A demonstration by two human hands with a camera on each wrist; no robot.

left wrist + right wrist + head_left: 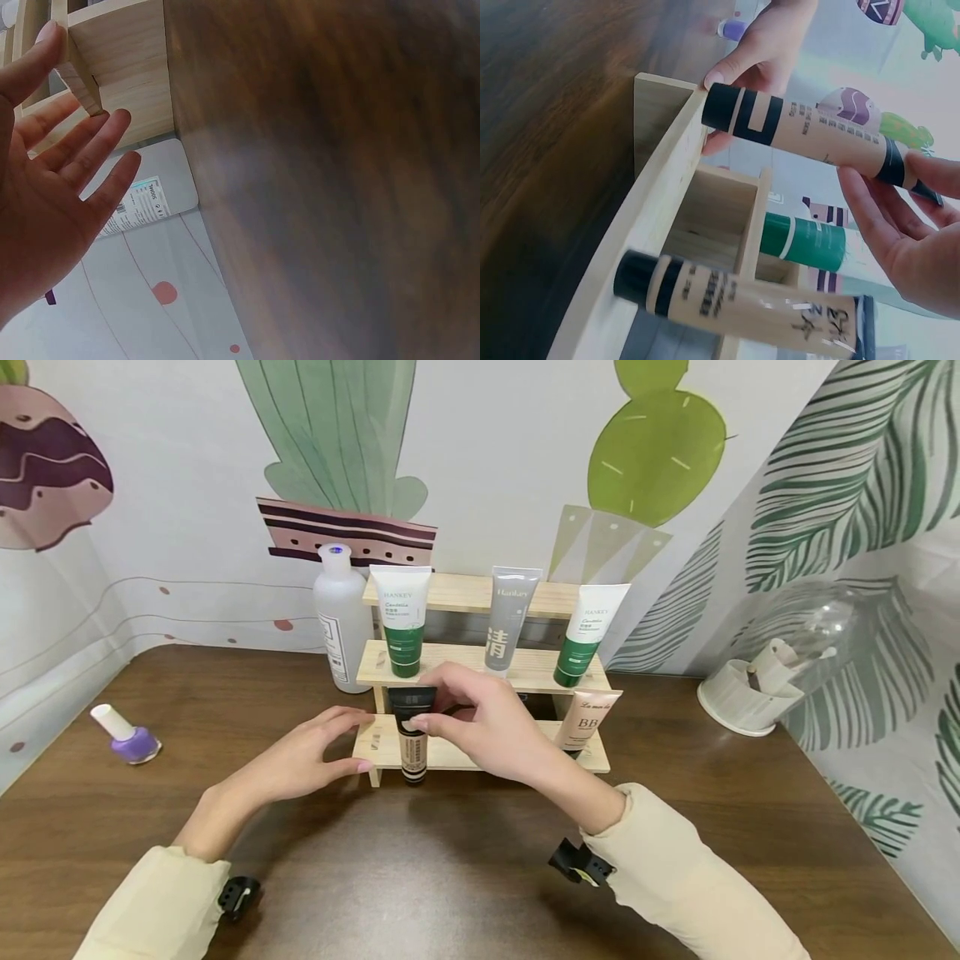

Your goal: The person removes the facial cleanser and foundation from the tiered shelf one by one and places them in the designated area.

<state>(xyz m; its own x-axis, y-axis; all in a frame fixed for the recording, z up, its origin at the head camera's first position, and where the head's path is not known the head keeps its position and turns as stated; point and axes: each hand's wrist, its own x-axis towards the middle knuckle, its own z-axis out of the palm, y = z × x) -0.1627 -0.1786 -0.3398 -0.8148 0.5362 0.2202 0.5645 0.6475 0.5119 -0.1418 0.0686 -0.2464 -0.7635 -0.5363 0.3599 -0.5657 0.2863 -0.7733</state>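
Observation:
My right hand (487, 722) pinches a beige cosmetic tube (810, 127) with black bands near its black upper end. The tube stands cap down at the left part of the lowest shelf of a wooden rack (480, 656). My left hand (300, 756) has its fingers spread around that shelf's left end, thumb at the front corner and fingertips by the rear corner. In the right wrist view a similar black-capped tube (742, 304) stands farther along the shelf. A pinkish BB cream tube (587, 722) is at the shelf's right end.
On the middle shelf stand a green-and-white tube (403, 622), a grey tube (510, 620) and another green-and-white tube (588, 635). A white bottle (341, 618) is behind the rack's left side. Purple nail polish (135, 745) sits left; a clear-domed holder (750, 702) stands right.

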